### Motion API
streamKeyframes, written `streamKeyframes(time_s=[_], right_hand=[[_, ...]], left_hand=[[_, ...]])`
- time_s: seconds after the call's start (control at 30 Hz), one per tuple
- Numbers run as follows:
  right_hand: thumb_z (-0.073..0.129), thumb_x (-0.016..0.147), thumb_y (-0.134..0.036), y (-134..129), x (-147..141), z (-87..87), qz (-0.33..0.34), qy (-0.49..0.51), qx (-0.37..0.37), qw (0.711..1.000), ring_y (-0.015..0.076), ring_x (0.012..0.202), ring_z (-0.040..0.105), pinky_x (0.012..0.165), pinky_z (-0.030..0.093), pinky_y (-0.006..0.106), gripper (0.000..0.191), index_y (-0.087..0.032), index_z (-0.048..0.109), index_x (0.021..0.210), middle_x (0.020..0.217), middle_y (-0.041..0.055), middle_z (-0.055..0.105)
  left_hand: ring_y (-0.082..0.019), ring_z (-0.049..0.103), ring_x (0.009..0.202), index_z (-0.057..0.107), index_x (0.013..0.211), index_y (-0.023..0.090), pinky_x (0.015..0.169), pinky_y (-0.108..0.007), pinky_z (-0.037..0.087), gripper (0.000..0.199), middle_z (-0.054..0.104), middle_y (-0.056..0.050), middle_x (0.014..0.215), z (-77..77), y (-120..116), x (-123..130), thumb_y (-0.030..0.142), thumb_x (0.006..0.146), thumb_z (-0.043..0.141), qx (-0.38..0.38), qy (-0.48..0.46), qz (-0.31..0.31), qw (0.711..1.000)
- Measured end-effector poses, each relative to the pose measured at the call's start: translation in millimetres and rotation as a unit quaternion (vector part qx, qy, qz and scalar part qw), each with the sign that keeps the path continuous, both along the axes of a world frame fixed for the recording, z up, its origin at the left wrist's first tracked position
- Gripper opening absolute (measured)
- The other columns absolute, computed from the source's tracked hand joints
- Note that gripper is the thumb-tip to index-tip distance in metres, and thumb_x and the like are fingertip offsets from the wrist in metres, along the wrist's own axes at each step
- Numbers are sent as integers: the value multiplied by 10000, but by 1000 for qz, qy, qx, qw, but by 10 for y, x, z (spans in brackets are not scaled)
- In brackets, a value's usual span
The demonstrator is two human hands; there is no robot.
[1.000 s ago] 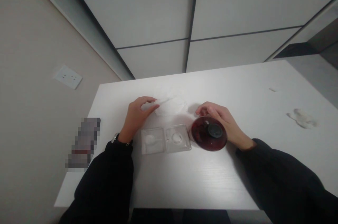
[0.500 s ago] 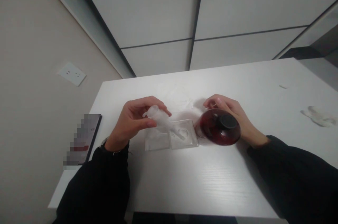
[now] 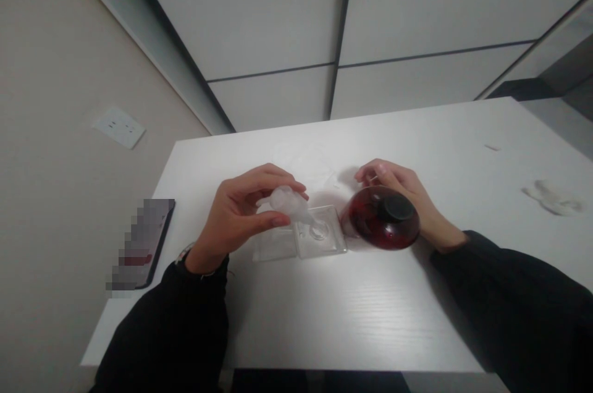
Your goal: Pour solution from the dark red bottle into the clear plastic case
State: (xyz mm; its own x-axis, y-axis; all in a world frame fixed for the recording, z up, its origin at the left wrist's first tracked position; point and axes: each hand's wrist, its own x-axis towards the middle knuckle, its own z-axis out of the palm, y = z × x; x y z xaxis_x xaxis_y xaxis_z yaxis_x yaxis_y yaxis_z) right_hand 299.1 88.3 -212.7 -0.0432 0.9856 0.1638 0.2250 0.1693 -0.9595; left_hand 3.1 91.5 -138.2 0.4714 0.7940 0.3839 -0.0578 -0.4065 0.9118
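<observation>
Between thumb and fingers, my left hand (image 3: pixel 241 207) holds a translucent whitish piece (image 3: pixel 288 202) whose narrow end points down toward a clear plastic case. That case (image 3: pixel 323 249) lies opened flat on the white table, with a round recess in its right half; the left half is partly under my left hand. A dark red bottle (image 3: pixel 382 235) with a black cap stands just right of the case. My right hand (image 3: pixel 407 186) is behind and beside the bottle, its fingers curled; what they hold, if anything, is hidden.
On the white table (image 3: pixel 352 312), a phone (image 3: pixel 148 245) with a blurred screen lies at the left edge. Crumpled pale material (image 3: pixel 556 198) and a small scrap (image 3: pixel 493 147) are at the right. A wall socket (image 3: pixel 120 126) and cabinet panels (image 3: pixel 273 16) are beyond.
My left hand has moved slightly right with the translucent piece, whose narrow end is now over the round recess. My right hand and the bottle look nearly unchanged; the view has shifted a little.
</observation>
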Motion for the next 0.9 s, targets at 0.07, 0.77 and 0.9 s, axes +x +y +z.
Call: streamKeyframes(time_s=[0.07,0.77,0.9], right_hand=[[576,960,-828,-4,-2,8,3,2,-1,1000,197,737,571,730,410,355,628,-239,756,836,760,17,649],[540,981,-821,-15,-32,88,26,-16,12,999,203,778,594,772,446,365,635,-233,711,813,812,28,688],[537,986,-817,-17,-39,87,28,-7,14,999,202,778,597,767,438,363,639,-228,718,814,800,26,679]], left_hand=[[-199,753,976,872,1085,278,823,-302,634,262,802,-71,1029,15,-16,16,421,870,917,5,20,-8,1000],[-201,784,967,720,1274,293,852,-287,546,323,820,11,1097,131,-146,109,263,957,768,138,328,-45,933],[-213,772,937,738,1137,276,829,-304,541,166,813,-12,1093,125,-127,118,308,975,761,142,318,-51,936]])
